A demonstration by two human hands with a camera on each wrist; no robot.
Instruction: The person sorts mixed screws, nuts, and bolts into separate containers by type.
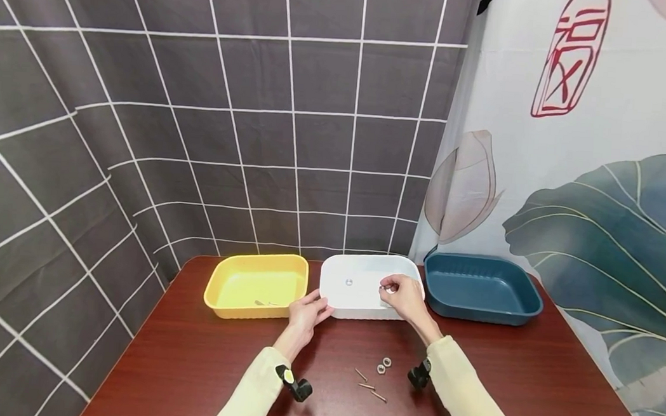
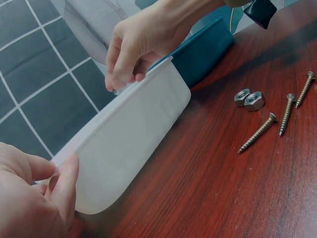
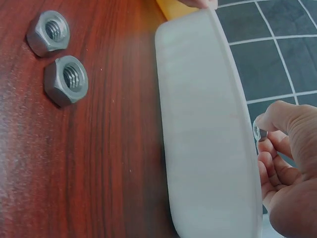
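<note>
My right hand (image 1: 405,294) is over the right part of the white tray (image 1: 355,312), pinching a hex nut (image 3: 259,130) between thumb and fingertips. At the tray's front left corner, my left hand (image 1: 306,313) grips the rim, thumb and fingers on either side of the wall in the left wrist view. One nut (image 1: 349,282) lies on the white tray's floor. On the table in front of the tray are two more nuts (image 2: 248,99), side by side, and three screws (image 2: 257,133) to their left in the head view.
A yellow tray (image 1: 229,313) with a few small pieces at its front stands left of the white one. To the right is a dark blue tray (image 1: 481,314). All three line the back edge of the brown table (image 1: 186,364), with a grey gridded curtain (image 1: 246,133) behind.
</note>
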